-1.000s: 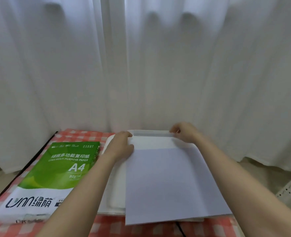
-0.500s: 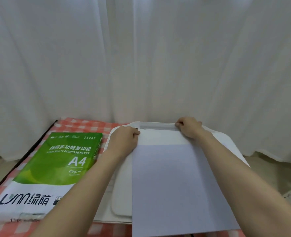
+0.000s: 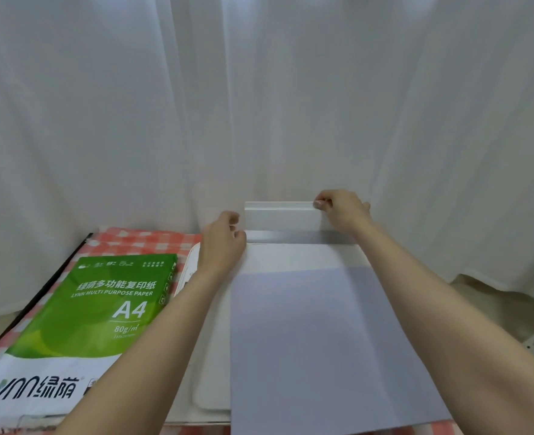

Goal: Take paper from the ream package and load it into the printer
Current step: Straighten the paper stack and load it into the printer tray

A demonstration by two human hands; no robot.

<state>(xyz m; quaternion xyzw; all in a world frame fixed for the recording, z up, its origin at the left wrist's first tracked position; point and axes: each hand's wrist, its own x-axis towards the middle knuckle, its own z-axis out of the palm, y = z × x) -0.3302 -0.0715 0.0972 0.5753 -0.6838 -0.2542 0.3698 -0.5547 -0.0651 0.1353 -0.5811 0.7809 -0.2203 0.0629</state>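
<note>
While I look down through the head view, my right hand (image 3: 342, 210) pinches the right end of a white flap (image 3: 279, 215) raised at the back of the printer (image 3: 210, 356), thumb and fingers closed on its top edge. My left hand (image 3: 223, 246) sits at the flap's lower left corner with fingers curled in; I cannot tell whether it grips anything. Below the flap runs a grey slot (image 3: 300, 237). Paper (image 3: 315, 346) lies flat on the printer's top between my 2 forearms, its far edge short of the slot and its near edge hanging past the printer's front. The ream (image 3: 102, 306), green and white with "A4" on it, lies just left of the printer, under my left forearm. Both rest on a desk (image 3: 140, 238) covered in red-and-white check. A white curtain (image 3: 259, 105) hangs behind everything.
</note>
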